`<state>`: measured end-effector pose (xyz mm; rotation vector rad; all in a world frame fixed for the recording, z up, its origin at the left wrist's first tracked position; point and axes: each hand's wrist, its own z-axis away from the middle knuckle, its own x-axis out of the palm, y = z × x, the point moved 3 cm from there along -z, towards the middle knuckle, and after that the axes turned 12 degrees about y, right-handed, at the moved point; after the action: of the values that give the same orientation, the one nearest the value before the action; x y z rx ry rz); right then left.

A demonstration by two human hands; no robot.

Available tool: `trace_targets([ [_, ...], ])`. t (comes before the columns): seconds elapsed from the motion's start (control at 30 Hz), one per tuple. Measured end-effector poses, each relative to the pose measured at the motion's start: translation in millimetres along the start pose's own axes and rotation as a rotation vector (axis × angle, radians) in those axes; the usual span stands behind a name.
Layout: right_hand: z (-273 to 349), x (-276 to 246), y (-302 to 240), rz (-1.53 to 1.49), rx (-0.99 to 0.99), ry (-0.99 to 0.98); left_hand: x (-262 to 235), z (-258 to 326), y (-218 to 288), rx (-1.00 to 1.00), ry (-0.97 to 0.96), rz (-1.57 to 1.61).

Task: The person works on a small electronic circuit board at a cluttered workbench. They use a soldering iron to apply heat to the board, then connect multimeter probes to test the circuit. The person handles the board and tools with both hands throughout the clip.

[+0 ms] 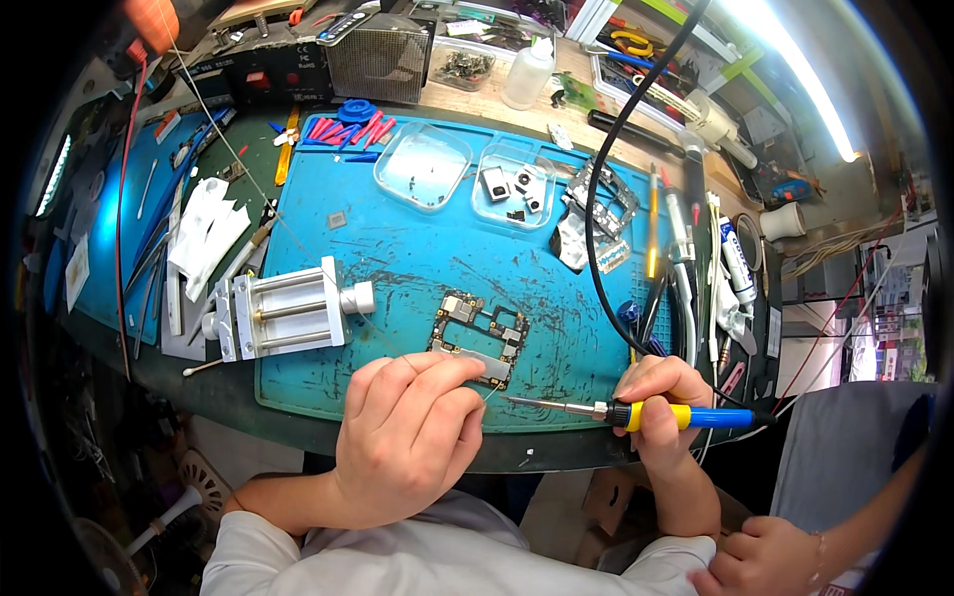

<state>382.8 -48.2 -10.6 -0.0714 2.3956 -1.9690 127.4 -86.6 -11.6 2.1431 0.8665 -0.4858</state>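
Observation:
My right hand [660,404] grips a yellow and blue soldering iron [686,416], its thin metal tip pointing left above the mat's near edge. My left hand [417,427] is closed in a pinch on a thin solder wire [491,393], whose short end sticks out close to the iron's tip. A phone circuit board [509,351] lies flat on the blue mat [397,258] just beyond my left fingers, which cover part of its near side. Whether the fingers touch the board I cannot tell.
A metal clamp fixture [293,310] stands left of the board. Two clear plastic boxes [423,165] with small parts sit farther back. The iron's black cable [593,214] loops down on the right. Another person's hand [765,558] rests at the lower right.

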Motion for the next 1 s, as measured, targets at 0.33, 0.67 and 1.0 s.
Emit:
trace_targets([
  [0.33,-3.9,3.8,-3.0,0.077,-0.046,-0.071,0.6,0.1,0.8,0.007,0.002,0.004],
  [0.67,-6.7,9.0,-6.3,0.139,-0.076,-0.115,-1.4,0.8,-0.1,0.019,0.006,0.003],
  [1.0,-2.1,2.9,-13.3,0.076,-0.220,-0.088,-3.0,2.6,1.5,0.057,0.027,0.037],
])
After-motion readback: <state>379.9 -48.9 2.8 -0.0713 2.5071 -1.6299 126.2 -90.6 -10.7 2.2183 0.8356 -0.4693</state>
